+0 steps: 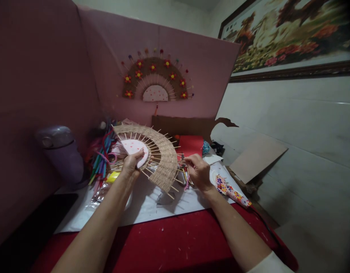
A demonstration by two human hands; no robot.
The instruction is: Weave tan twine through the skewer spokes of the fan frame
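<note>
A half-round fan (163, 151) of woven tan cord on thin wooden sticks is tilted above the table. My left hand (132, 163) grips it at the white half-circle with red dots (132, 146), thumb on top and the other fingers hidden beneath. Bare stick ends poke out past the woven band's outer edge. Beside that edge on the right, my right hand (200, 172) is closed in a pinch near a stick tip. A small greyish bit shows at its fingertips, too small to name.
A lilac bottle (61, 155) stands left, near colourful pipe cleaners (99, 163). A flower-patterned glue gun (230, 191) lies right, its cord trailing off the red cloth (175, 242). Behind are red paper (190, 146), cut cardboard (180, 127) and a pink board (192, 68) bearing a flowered fan (155, 66).
</note>
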